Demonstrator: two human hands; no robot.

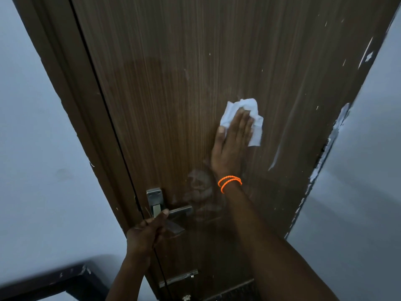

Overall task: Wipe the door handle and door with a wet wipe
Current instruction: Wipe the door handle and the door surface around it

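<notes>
While the right hand lies flat with its fingers spread, it presses a crumpled white wet wipe against the brown door, up above the handle. Two orange bands ring that wrist. Lower down, the left hand is curled shut around the silver door handle by the door's edge. Pale walls stand on both sides.

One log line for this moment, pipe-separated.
right hand: flat, pressing wet wipe on door | left hand: gripping door handle | phase: wiping panel
</notes>
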